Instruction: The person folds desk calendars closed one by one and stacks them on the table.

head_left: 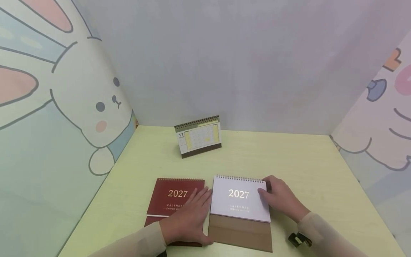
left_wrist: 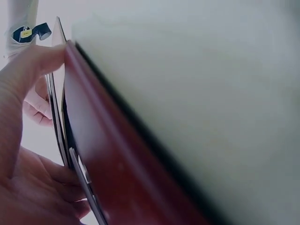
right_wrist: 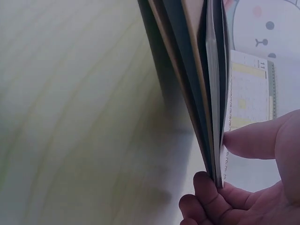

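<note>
Here my right hand [head_left: 280, 196] is clamped on the edge of the white 2027 calendar [head_left: 237, 194], thumb on its cover and fingers beneath; the calendar lies just left of that hand, its brown base [head_left: 240, 230] showing nearer me. My left hand [head_left: 189, 221] rests with extended fingers and thumb apart over the right part of the red calendar [head_left: 167, 194]. Beyond that hand, well apart, stands a desk calendar [head_left: 199, 137] on the table [head_left: 289, 157].

Red calendar [head_left: 168, 200] smooth, slightly glossy; white calendar [head_left: 239, 202] papery; tabletop [head_left: 289, 160] wood-grained.
</note>
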A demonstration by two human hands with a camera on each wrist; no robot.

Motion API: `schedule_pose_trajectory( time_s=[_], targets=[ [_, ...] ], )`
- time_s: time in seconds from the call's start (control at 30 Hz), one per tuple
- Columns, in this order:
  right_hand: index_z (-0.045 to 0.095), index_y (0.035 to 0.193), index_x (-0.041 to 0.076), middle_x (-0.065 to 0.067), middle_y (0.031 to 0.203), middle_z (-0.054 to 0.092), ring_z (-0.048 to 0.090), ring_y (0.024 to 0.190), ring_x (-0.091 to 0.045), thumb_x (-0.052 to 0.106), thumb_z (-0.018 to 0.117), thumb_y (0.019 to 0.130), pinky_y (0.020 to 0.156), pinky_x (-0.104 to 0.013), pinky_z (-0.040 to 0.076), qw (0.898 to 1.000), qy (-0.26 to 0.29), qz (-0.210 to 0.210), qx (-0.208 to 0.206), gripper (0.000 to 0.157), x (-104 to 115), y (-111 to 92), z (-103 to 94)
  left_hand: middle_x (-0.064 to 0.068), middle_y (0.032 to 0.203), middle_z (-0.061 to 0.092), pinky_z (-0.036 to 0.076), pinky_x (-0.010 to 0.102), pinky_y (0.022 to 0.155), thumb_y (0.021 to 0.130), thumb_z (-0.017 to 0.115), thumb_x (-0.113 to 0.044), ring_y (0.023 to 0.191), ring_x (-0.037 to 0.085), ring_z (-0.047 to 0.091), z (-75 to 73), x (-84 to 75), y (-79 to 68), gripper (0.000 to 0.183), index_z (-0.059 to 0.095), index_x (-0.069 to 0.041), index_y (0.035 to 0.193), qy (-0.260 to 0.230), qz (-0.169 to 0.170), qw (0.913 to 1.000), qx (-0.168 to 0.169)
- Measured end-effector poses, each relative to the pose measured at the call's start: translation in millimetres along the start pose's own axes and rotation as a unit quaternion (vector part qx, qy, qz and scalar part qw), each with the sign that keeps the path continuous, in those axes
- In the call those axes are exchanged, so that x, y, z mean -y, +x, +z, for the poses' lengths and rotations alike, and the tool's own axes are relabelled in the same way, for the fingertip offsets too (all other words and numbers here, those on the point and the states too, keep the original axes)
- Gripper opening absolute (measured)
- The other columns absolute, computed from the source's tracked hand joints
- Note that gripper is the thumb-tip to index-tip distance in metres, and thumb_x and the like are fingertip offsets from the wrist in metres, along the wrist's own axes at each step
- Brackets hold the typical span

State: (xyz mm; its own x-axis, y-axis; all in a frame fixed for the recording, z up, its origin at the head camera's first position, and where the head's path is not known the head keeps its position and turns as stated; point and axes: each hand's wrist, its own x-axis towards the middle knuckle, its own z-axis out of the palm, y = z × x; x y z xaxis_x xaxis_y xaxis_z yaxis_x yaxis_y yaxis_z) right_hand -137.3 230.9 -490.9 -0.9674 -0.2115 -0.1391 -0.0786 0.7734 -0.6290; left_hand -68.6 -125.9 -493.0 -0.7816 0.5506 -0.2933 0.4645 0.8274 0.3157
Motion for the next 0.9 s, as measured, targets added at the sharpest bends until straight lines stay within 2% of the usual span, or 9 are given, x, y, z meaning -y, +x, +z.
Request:
schedule_pose_trajectory(
  time_s=[0.1,0.17,0.37,0.9],
  targets=[
    [0.066,0.146,-0.012,-0.025,0.133,0.080,0.077,0.118,-0.032,0.022,0.077,0.112,0.105,-0.059,0.068,1.000,-0.005,0.007,0.000,0.049,0.2,-0.4,-0.5,0.005,0.199,0.026,0.019,0.064,0.153,0.082,0.095,-0.078,0.188,0.029,0.021,-1.0,-1.7,0.1,0.145,0.025,-0.011,0.189,-0.001,0.001,1.0000,0.003],
    [0.066,0.146,-0.012,-0.022,0.129,0.080,0.074,0.112,-0.028,0.023,0.077,0.112,0.098,-0.053,0.067,1.000,-0.009,0.012,0.001,0.050,0.4,-0.6,-1.0,0.005,0.200,0.026,0.018,0.064,0.153,0.081,0.095,-0.078,0.188,0.029,0.021,-2.5,-2.8,0.2,0.145,0.025,-0.011,0.189,0.001,0.003,1.0000,0.006],
    [0.064,0.146,-0.011,-0.014,0.114,0.073,0.064,0.100,-0.023,0.024,0.076,0.112,0.081,-0.036,0.054,1.000,-0.008,0.020,0.004,0.050,1.5,-1.3,-2.7,0.008,0.200,0.023,0.018,0.062,0.154,0.081,0.098,-0.074,0.189,0.029,0.019,-4.2,-4.0,-0.1,0.147,0.022,-0.009,0.189,0.008,0.012,0.9999,0.002],
    [0.065,0.145,-0.012,-0.011,0.106,0.071,0.062,0.089,-0.020,0.026,0.075,0.113,0.067,-0.030,0.052,1.000,-0.010,0.024,0.009,0.051,9.7,-3.6,-12.1,0.010,0.199,0.028,0.025,0.063,0.151,0.082,0.095,-0.075,0.187,0.030,0.026,-10.2,4.5,-1.4,0.144,0.026,-0.005,0.188,0.062,0.045,0.9962,-0.040]
  ],
)
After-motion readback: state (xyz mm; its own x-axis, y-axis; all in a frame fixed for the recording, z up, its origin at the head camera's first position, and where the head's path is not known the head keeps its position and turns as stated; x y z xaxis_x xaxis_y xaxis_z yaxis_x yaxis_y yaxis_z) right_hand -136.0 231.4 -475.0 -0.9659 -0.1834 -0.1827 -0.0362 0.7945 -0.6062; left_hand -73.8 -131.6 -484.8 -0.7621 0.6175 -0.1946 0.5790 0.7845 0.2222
